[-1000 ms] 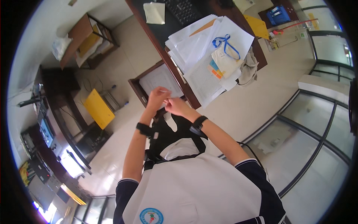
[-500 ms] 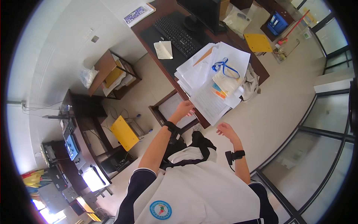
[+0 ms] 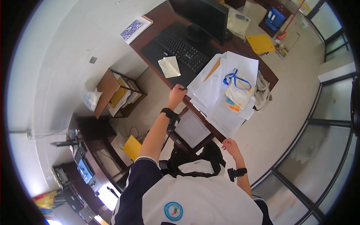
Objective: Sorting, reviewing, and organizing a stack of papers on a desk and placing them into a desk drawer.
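At the desk's near edge, beside the black desk mat, my left hand is closed, with a short dark pen-like thing showing at its fingertips. Just right of that hand lies a broad pile of white papers. On the pile rest a cream cloth-like pouch and a blue lanyard. My right hand is by the desk's near right corner, its fingers loosely curled with nothing visible in them. Below the desk edge, a pulled-out drawer holds a sheet of paper.
On the desk stand a black monitor and keyboard; a folded cream paper lies on the mat. A grey cloth hangs over the far right edge. Left are a small shelf and a yellow chair.
My left hand has moved up from the drawer to the desk edge by the mat. My right hand has come closer to the desk corner. I stand nearer the desk.
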The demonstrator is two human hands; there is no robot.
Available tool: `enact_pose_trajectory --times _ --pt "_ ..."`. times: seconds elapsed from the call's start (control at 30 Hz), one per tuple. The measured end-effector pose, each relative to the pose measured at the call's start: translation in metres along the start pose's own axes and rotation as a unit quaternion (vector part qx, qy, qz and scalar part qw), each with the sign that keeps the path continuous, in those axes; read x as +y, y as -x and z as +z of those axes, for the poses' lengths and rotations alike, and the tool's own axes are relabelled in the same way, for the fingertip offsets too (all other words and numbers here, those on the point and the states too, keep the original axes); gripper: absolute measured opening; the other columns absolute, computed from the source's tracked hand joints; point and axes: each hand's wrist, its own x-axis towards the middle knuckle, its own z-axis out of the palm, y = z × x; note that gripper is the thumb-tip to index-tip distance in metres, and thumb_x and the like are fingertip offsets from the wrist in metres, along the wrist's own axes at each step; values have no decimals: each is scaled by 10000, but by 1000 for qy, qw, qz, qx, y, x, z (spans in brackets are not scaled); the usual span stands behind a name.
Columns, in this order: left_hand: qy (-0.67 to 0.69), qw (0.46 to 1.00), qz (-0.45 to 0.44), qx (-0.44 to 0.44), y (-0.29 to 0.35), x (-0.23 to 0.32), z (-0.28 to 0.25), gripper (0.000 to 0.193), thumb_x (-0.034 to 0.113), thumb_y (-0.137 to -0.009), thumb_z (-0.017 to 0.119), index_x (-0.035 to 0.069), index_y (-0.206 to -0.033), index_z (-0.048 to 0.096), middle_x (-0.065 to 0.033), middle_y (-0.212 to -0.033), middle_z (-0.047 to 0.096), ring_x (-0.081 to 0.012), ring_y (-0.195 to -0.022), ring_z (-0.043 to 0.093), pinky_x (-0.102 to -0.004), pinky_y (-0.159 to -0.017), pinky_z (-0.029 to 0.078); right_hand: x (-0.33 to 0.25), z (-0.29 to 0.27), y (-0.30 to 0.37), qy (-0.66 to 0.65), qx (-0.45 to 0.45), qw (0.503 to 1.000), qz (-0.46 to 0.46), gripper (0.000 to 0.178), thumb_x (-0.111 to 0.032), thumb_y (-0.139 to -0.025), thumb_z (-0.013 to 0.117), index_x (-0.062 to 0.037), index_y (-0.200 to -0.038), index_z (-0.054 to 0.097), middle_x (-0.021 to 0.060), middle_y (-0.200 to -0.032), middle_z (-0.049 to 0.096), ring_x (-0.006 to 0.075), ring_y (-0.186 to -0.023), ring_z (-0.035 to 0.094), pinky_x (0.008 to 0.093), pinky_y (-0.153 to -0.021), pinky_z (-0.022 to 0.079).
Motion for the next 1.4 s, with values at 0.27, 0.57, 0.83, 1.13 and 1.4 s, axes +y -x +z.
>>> enact_pose_trajectory --times 0.27,0.57,0.83,1.13,1.4 --pt "-132 976 72 -160 -76 16 33 428 360 -651 680 46 -927 587 -156 -892 629 -302 -843 610 -365 -736 474 51 64 65 -45 189 978 72 141 -155 -850 498 -23 -837 548 69 -680 585 150 -614 587 268 -546 485" --pt "122 915 -15 -386 -90 52 36 263 119 -714 569 12 -951 609 -86 -799 611 -173 -722 595 -296 -622 478 83 152 120 -154 250 940 172 107 -106 -828 521 -2 -833 548 95 -682 578 184 -624 605 303 -535 512" --pt "143 917 95 -360 -100 99 12 284 43 -698 507 -31 -955 601 -76 -780 615 -141 -677 581 -275 -588 455 93 175 121 -166 258 939 158 118 -94 -825 489 4 -843 552 107 -696 592 188 -620 605 297 -549 513" --pt "217 876 38 -429 -68 149 -51 312 48 -758 536 -52 -1053 554 -89 -885 625 -159 -765 612 -267 -702 472 138 165 96 -189 221 951 101 106 -120 -855 515 -23 -853 559 93 -672 590 168 -589 585 279 -527 497" --pt "121 899 62 -415 -66 152 -61 308 50 -781 553 -37 -1077 547 -87 -952 612 -151 -848 586 -266 -762 453 132 134 72 -169 229 954 89 104 -91 -811 518 8 -787 540 83 -673 572 170 -595 604 279 -505 500"
